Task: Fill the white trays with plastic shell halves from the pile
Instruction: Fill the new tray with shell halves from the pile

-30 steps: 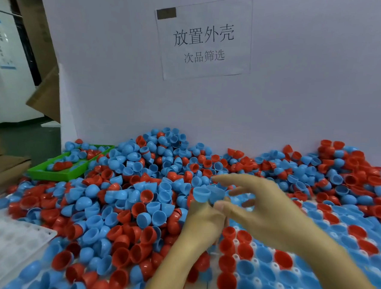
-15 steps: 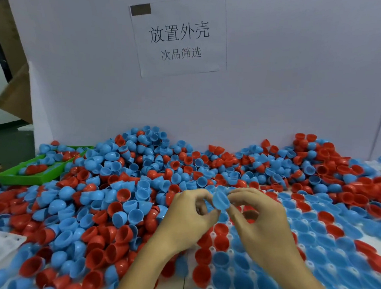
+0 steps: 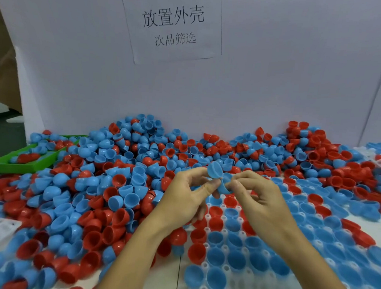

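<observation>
The left hand point(image 3: 186, 195) and right hand point(image 3: 255, 193) are now pulling two nested blue shell halves point(image 3: 218, 177) apart above the white tray point(image 3: 207, 217); half a second ago they were pinching what looked like one piece. Both hands are holding a half in their fingertips, so seating probably comes next. The pile point(image 3: 120, 180) is lying from 9 to 12 o'clock on the counter, and the view has shifted right.
</observation>
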